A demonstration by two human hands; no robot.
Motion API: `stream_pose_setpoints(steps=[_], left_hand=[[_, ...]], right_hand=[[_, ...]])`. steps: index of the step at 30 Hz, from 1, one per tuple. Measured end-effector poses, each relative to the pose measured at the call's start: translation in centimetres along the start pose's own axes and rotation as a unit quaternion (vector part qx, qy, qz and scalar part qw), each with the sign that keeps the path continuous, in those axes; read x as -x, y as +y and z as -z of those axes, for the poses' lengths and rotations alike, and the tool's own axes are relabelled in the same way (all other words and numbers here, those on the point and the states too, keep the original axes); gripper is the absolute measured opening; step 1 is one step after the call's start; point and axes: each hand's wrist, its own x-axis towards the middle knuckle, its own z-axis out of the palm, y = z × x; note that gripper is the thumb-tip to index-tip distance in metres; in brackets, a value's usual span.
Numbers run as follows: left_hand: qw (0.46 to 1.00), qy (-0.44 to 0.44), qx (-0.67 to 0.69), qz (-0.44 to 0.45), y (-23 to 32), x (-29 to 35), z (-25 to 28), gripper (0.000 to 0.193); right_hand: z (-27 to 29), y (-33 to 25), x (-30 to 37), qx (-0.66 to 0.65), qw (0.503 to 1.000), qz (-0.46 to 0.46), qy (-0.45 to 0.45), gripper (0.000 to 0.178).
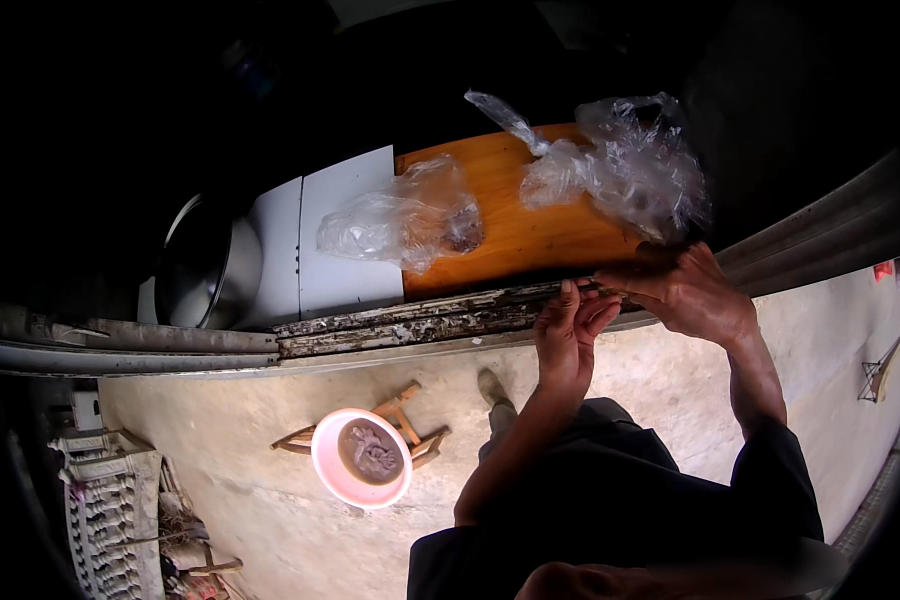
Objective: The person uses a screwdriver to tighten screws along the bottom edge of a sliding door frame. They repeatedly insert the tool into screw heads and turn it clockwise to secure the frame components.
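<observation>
My left hand (567, 335) is raised at the worn sill, its thumb and fingers pinched together at the tips. Close against it, my right hand (698, 296) is bent inward with its fingers closed. Their fingertips meet over a small thing too dark and small to name. Just beyond my right hand, a knotted clear plastic bag (650, 175) lies crumpled on the orange-brown wooden board (510, 240). A second clear plastic bag (395, 215), with something dark at its right end, lies partly on that board and partly on a white panel (342, 185).
A metal pot (238, 275) stands at the left. Peeling paint covers the long sill (420, 318) between me and the board. On the floor behind, a pink basin (322, 470) of murky water with greyish lumps rests on a wooden stool (402, 415). A white balustrade (120, 500) stands at lower left.
</observation>
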Motion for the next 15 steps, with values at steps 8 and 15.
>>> stream_pose_setpoints(steps=[8,15], left_hand=[[0.996,0.045,-0.057,-0.056,4.0,1.2,2.8,0.028],[0.998,-0.017,-0.047,0.033,-1.0,1.8,-0.6,0.033]], right_hand=[[-4.2,-1.2,-1.3,0.005,1.000,0.012,-0.027,0.055],[0.2,-0.7,3.7,0.015,0.999,-0.040,0.008,0.045]])
